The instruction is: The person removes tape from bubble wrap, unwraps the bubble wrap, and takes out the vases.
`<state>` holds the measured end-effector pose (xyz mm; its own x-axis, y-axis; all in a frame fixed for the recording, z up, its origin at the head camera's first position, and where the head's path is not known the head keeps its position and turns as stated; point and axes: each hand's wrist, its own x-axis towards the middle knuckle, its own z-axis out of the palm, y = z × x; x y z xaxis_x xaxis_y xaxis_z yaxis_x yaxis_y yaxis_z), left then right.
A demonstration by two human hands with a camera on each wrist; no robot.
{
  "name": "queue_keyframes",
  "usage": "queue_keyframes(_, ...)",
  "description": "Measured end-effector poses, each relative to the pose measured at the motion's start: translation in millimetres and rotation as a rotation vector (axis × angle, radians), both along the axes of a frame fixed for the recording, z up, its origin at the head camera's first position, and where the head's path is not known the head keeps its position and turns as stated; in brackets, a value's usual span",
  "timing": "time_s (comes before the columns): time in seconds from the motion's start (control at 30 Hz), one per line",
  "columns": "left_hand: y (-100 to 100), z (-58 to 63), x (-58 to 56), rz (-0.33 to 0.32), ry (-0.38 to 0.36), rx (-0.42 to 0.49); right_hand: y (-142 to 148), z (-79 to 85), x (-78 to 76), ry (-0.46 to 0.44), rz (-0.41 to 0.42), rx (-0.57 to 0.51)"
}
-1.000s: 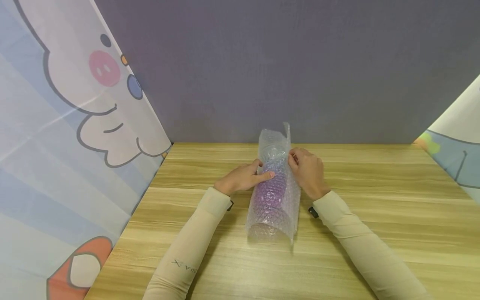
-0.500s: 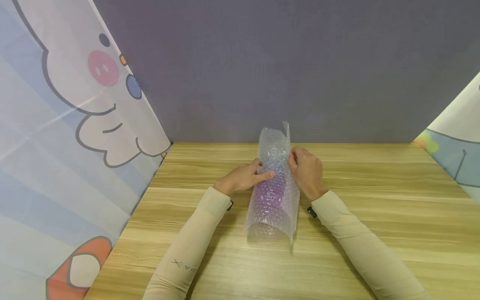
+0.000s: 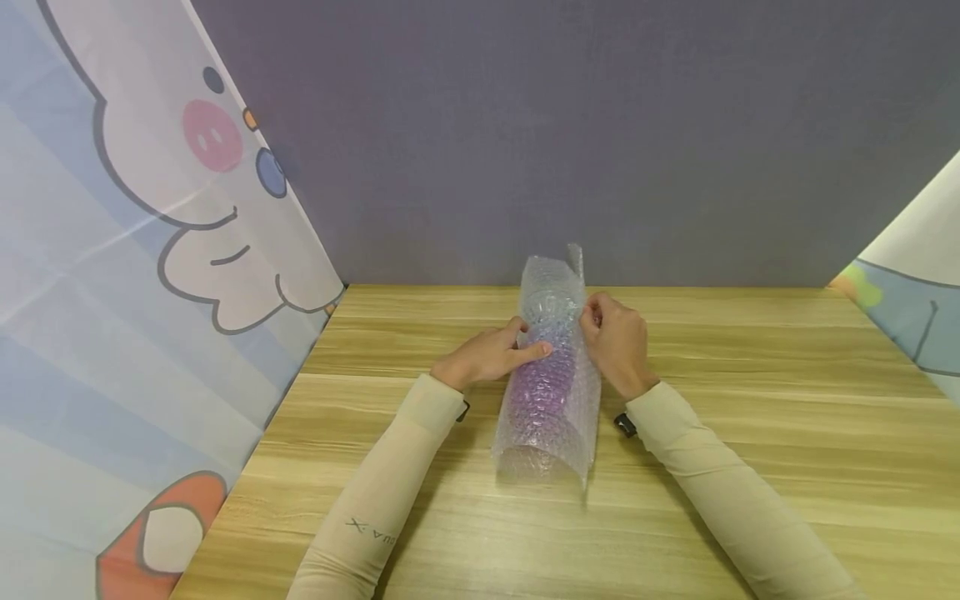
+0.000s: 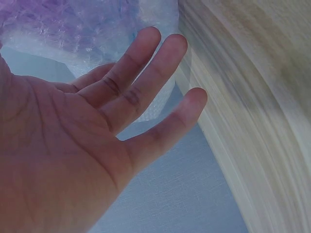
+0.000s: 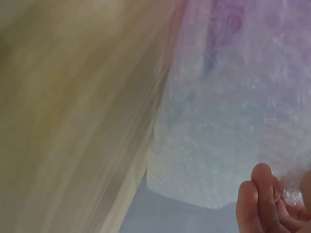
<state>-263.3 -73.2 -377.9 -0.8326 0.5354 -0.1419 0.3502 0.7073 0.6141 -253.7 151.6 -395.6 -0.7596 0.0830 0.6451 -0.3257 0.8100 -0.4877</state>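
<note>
A clear sheet of bubble wrap (image 3: 558, 433) is rolled round a long object that fades from purple to pale blue (image 3: 542, 387), blurred by the bubbles. My left hand (image 3: 491, 354) lies at the roll's left side, its thumb straight across the top. In the left wrist view the other fingers (image 4: 170, 53) are extended and spread beside the wrap. My right hand (image 3: 618, 342) pinches the wrap's loose edge at the upper right, where the fingertips (image 5: 261, 174) bend in against the plastic. Both ends of the wrap reach past the object.
The roll lies on a wood-grain table (image 3: 750, 433). A grey panel (image 3: 570, 125) rises along the table's back edge. Cartoon-printed cloth (image 3: 67, 333) hangs at the left, with more at the right. Dark bands with small devices (image 3: 625, 425) sit at both wrists.
Almost nothing differs. The head view shifts slightly; both hands keep their places on the bubble wrap.
</note>
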Motion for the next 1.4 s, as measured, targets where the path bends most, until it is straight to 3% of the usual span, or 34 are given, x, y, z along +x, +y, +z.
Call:
queue_keyframes(0.33,-3.5,4.8,1.7,0.016,-0.024,-0.011,16.9,4.4,-5.1,-0.028,-0.052,-0.084)
queue_keyframes(0.47,-5.0,4.7,1.2,0.005,-0.025,-0.022,23.5,9.1,-5.4,-0.071,-0.014,-0.07)
queue_keyframes(0.57,-5.4,4.3,0.9,0.005,-0.028,-0.024,27.9,16.8,-4.2,-0.141,0.023,-0.04)
queue_keyframes(0.97,-7.9,3.4,-1.0,-0.013,-0.021,-0.044,50.1,52.4,4.5,-0.568,0.172,0.039)
queue_keyframes(1.4,-15.0,6.0,-3.5,-0.03,-0.03,-0.084,68.0,58.4,4.5,-0.683,0.246,0.141)
